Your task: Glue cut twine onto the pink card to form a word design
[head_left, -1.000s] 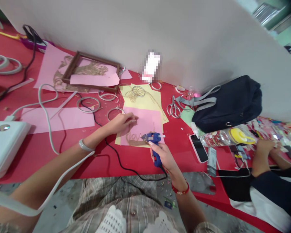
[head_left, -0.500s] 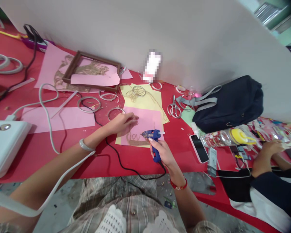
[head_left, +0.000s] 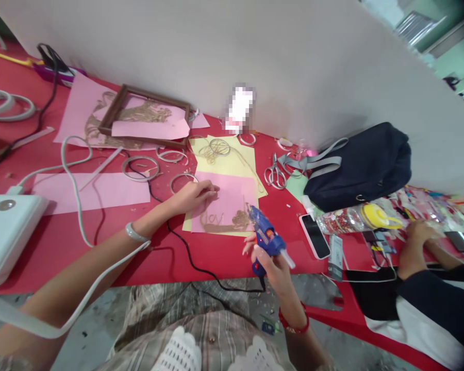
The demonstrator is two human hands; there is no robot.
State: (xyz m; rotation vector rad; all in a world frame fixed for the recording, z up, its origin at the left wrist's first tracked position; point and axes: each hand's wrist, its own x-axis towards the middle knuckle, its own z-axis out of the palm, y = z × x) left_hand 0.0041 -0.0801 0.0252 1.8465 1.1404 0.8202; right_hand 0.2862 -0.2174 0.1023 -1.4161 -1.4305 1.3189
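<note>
The hands are apart: the left hand (head_left: 195, 198) rests palm-down and open, fingers loosely curled, on a pink sheet (head_left: 226, 198), while the right hand (head_left: 272, 270) grips a blue glue gun (head_left: 268, 238), its nozzle aimed toward 11 o'clock, just off the sheet's lower right corner. On that sheet, brown cord lettering (head_left: 212, 222) reads roughly "lov" and ends in a curl near the nozzle. The gun is lifted clear of it. A yellow sheet (head_left: 220, 154) lies under the pink, on the red worktop (head_left: 224, 260). At 2 o'clock sits a black bag (head_left: 355, 170), its contents hidden; at 3 o'clock, a clear bottle (head_left: 342, 224) holds something red — a co-worker's hand (head_left: 417, 242) is beyond it, among paper scraps (head_left: 429, 201).
</note>
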